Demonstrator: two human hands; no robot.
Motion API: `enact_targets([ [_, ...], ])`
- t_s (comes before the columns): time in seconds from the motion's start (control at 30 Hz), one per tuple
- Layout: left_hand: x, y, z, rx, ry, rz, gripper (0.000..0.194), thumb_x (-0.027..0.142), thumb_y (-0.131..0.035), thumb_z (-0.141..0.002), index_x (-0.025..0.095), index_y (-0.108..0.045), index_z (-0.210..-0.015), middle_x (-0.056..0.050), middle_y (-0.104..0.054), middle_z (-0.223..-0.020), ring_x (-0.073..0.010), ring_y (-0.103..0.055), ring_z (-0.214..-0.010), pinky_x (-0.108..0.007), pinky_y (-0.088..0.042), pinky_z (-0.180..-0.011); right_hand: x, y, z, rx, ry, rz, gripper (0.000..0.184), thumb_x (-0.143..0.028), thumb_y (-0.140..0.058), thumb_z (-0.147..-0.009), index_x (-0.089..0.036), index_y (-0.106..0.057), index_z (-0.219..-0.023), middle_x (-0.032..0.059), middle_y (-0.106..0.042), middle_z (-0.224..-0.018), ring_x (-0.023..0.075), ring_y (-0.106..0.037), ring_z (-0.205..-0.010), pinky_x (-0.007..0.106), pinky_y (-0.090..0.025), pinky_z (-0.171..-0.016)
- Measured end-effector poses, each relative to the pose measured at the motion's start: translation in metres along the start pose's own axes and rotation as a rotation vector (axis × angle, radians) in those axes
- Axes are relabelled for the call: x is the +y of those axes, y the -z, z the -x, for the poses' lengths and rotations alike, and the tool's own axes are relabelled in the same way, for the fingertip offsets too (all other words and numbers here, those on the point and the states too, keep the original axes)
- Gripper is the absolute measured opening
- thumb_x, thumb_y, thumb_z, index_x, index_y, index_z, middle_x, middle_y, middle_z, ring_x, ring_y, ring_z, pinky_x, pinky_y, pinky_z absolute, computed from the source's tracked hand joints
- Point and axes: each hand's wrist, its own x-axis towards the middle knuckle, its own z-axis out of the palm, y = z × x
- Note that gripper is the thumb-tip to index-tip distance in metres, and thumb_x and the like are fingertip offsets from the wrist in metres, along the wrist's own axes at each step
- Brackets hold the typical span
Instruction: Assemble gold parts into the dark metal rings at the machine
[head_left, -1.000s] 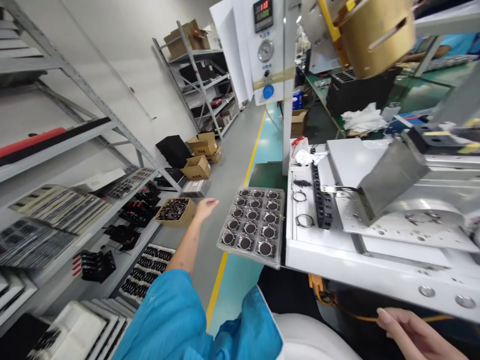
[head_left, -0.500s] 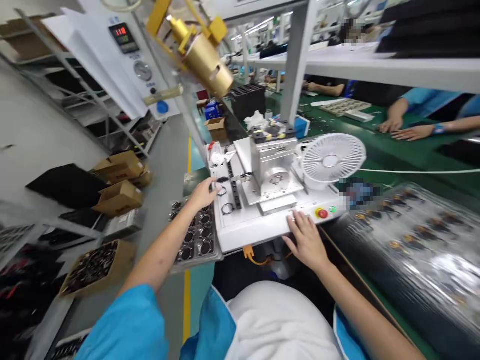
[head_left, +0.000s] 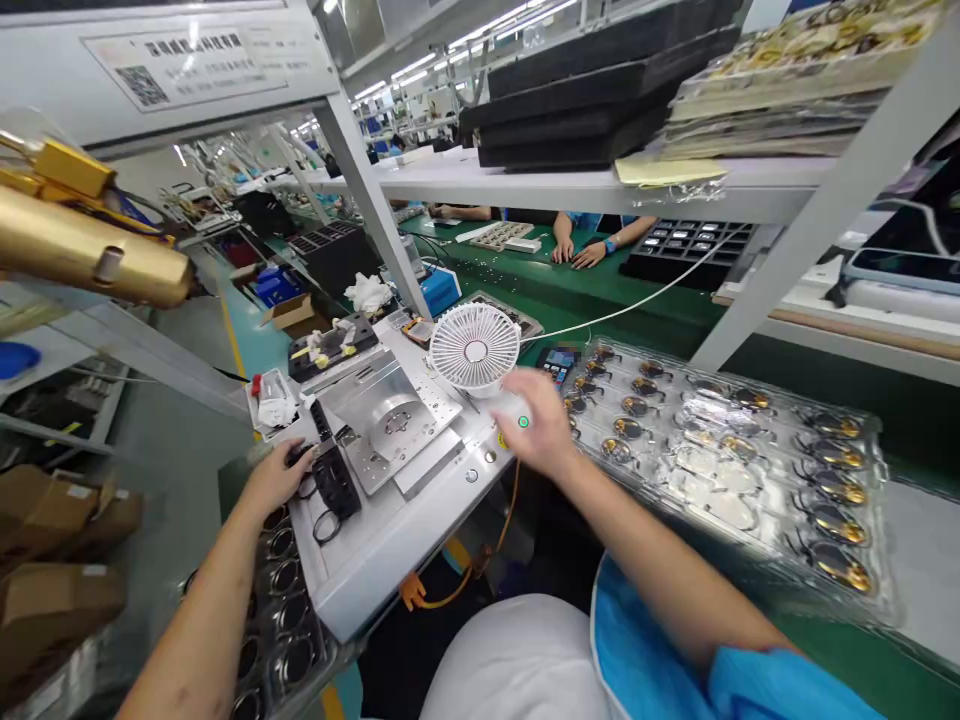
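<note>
My left hand [head_left: 276,480] is at the left edge of the white machine base [head_left: 405,560], its fingers closed around a small black part [head_left: 298,453]. Beside those fingers lie a black block [head_left: 335,482] and a thin black ring [head_left: 326,527]. Over the machine's right front corner is my right hand [head_left: 541,425], smeared by motion. It is close to a lit green button [head_left: 523,422] and just in front of a white fan [head_left: 475,348]; its grip does not show clearly. A metal plate fixture [head_left: 394,420] sits between my hands.
A clear tray [head_left: 889,520] of round parts with black leads lies at right. Another tray [head_left: 330,650] of dark rings is at lower left. A gold cylinder [head_left: 97,245] hangs at upper left. Across the green bench [head_left: 480,270] a co-worker's hands [head_left: 577,250] rest.
My view has swung to the right. My right hand has lifted from the machine's front edge and moved right, toward the fan and green button. My left hand stays by the left edge.
</note>
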Motion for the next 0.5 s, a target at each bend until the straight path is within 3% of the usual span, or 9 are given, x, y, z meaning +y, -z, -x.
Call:
enact_targets([
  [0.07, 0.002, 0.004, 0.003, -0.069, 0.029, -0.005, 0.064, 0.05, -0.052, -0.084, 0.01, -0.068, -0.131, -0.018, -0.075, -0.125, -0.0309, -0.074, -0.091, -0.041, -0.057, -0.09, 0.025, 0.01, -0.054, 0.029, -0.117, 0.024, 0.076, -0.042, -0.077, -0.086, -0.025, -0.047, -0.153, 0.0166, -0.054, -0.151, 0.0372, -0.048, -0.144, 0.062, -0.04, -0.121],
  [0.13, 0.003, 0.007, 0.005, -0.096, 0.056, -0.012, 0.069, 0.053, -0.051, -0.084, 0.009, -0.065, -0.136, -0.018, -0.074, -0.127, -0.0307, -0.072, -0.087, -0.042, -0.057, -0.087, 0.051, 0.013, -0.096, -0.122, -0.217, -0.019, 0.106, -0.047, -0.088, -0.074, -0.024, -0.034, -0.162, 0.0183, -0.043, -0.161, 0.0401, -0.043, -0.148, 0.063, -0.039, -0.122],
  [0.2, 0.003, 0.01, 0.007, -0.1, 0.076, -0.011, 0.073, 0.057, -0.05, -0.084, 0.01, -0.065, -0.136, -0.017, -0.075, -0.121, -0.031, -0.071, -0.085, -0.042, -0.057, -0.084, 0.069, 0.011, -0.119, -0.307, -0.266, -0.077, 0.118, -0.045, -0.095, -0.062, -0.021, -0.036, -0.161, 0.0194, -0.045, -0.16, 0.0407, -0.047, -0.145, 0.061, -0.041, -0.12],
  [0.3, 0.002, 0.012, 0.008, -0.103, 0.083, 0.004, 0.078, 0.064, -0.049, -0.082, 0.011, -0.065, -0.137, -0.013, -0.076, -0.1, -0.031, -0.07, -0.081, -0.04, -0.056, -0.08, 0.079, 0.008, -0.123, -0.434, -0.287, -0.127, 0.1, -0.041, -0.096, -0.059, -0.017, -0.054, -0.146, 0.0169, -0.061, -0.145, 0.0375, -0.06, -0.132, 0.055, -0.046, -0.116],
  [0.4, 0.001, 0.014, 0.01, -0.12, 0.097, 0.002, 0.083, 0.068, -0.049, -0.08, 0.012, -0.064, -0.139, -0.009, -0.072, -0.084, -0.0305, -0.068, -0.075, -0.039, -0.054, -0.075, 0.076, 0.008, -0.111, -0.372, -0.311, -0.094, 0.088, -0.039, -0.095, -0.061, -0.017, -0.06, -0.138, 0.0146, -0.067, -0.137, 0.0364, -0.063, -0.127, 0.053, -0.05, -0.111],
  [0.5, 0.0, 0.015, 0.011, -0.133, 0.108, -0.012, 0.084, 0.069, -0.051, -0.079, 0.014, -0.064, -0.141, -0.01, -0.072, -0.086, -0.0306, -0.067, -0.073, -0.038, -0.053, -0.071, 0.073, 0.01, -0.102, -0.31, -0.349, -0.049, 0.09, -0.038, -0.095, -0.06, -0.018, -0.057, -0.14, 0.0144, -0.068, -0.135, 0.0367, -0.065, -0.123, 0.053, -0.051, -0.108],
])
